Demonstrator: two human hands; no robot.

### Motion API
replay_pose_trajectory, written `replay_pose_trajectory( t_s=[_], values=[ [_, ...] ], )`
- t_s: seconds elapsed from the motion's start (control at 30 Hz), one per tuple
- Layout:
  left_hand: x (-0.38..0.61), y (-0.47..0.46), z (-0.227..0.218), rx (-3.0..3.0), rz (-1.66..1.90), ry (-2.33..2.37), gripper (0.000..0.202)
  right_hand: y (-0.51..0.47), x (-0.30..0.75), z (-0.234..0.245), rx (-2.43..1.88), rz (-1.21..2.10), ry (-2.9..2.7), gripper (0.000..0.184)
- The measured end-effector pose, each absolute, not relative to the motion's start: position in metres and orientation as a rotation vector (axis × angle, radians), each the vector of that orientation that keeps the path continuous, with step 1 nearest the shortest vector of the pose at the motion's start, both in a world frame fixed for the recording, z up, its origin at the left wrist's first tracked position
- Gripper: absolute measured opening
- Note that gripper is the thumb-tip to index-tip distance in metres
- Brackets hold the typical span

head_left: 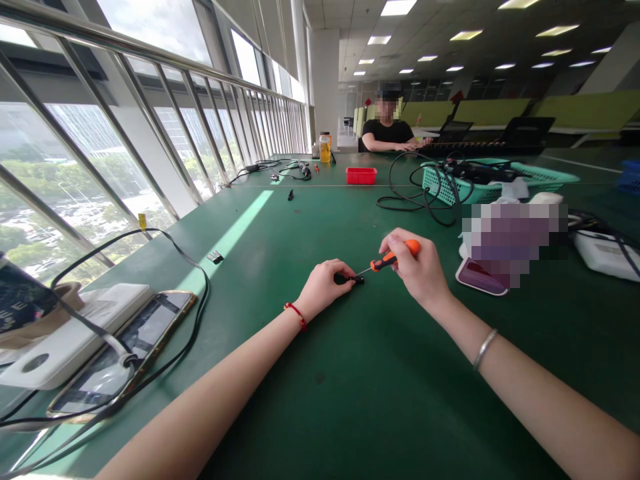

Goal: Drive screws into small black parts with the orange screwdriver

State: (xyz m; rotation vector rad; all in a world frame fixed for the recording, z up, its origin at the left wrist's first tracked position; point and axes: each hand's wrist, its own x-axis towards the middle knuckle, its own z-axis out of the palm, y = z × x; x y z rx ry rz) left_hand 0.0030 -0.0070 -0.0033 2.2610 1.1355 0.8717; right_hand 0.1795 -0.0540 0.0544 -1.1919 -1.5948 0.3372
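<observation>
My left hand (pixel 324 285) rests on the green table (pixel 380 373) with its fingers pinched on a small black part (pixel 353 279). My right hand (pixel 417 268) grips an orange-handled screwdriver (pixel 395 257), held low and slanted. The thin metal tip of the screwdriver meets the black part from the right. A red cord circles my left wrist and a silver bangle my right.
A phone (pixel 123 350) and a white power bank (pixel 75 330) with black cables lie at the left. A teal basket (pixel 483 183) with cables, a red tray (pixel 361 175) and a yellow jar (pixel 325 147) stand farther back. A person in black sits at the far end.
</observation>
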Motion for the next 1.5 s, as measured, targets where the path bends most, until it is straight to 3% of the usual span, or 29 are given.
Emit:
replay_pose_trajectory(
  t_s=[0.07, 0.2, 0.43, 0.6, 0.73, 0.9, 1.03, 1.17, 1.3, 1.43, 1.5],
  values=[
    [0.003, -0.007, -0.004, 2.248, 0.893, 1.140, 0.009, -0.047, 0.170, 0.066, -1.240, 0.260, -1.657, 0.036],
    [0.003, -0.008, -0.003, 2.245, 0.903, 1.133, 0.005, -0.039, 0.155, 0.086, -1.329, 0.086, -1.774, 0.013],
    [0.004, -0.006, -0.004, 2.271, 0.890, 1.131, 0.004, -0.049, 0.159, 0.094, -1.286, -0.110, -1.999, 0.007],
    [0.005, -0.007, -0.004, 2.306, 0.900, 1.155, 0.003, -0.049, 0.163, 0.095, -1.311, -0.174, -1.963, 0.026],
    [0.007, -0.008, -0.004, 2.326, 0.900, 1.163, 0.004, -0.052, 0.163, 0.098, -1.292, -0.146, -1.974, 0.009],
    [0.006, -0.008, -0.005, 2.340, 0.911, 1.173, 0.005, -0.056, 0.161, 0.099, -1.276, -0.095, -2.045, 0.007],
    [0.005, -0.007, -0.006, 2.334, 0.900, 1.169, 0.005, -0.055, 0.161, 0.097, -1.330, -0.149, -2.023, 0.025],
    [0.005, -0.007, -0.007, 2.319, 0.919, 1.168, 0.005, -0.057, 0.163, 0.099, -1.323, -0.101, -2.028, 0.008],
    [0.005, -0.006, -0.007, 2.318, 0.935, 1.172, 0.005, -0.060, 0.162, 0.099, -1.324, -0.112, -2.087, 0.011],
    [0.004, -0.005, -0.008, 2.321, 0.908, 1.144, 0.007, -0.059, 0.159, 0.096, -1.440, -0.090, -2.077, 0.031],
    [0.004, -0.005, -0.008, 2.316, 0.908, 1.135, 0.008, -0.059, 0.159, 0.096, -1.462, -0.061, -2.048, 0.022]
  ],
)
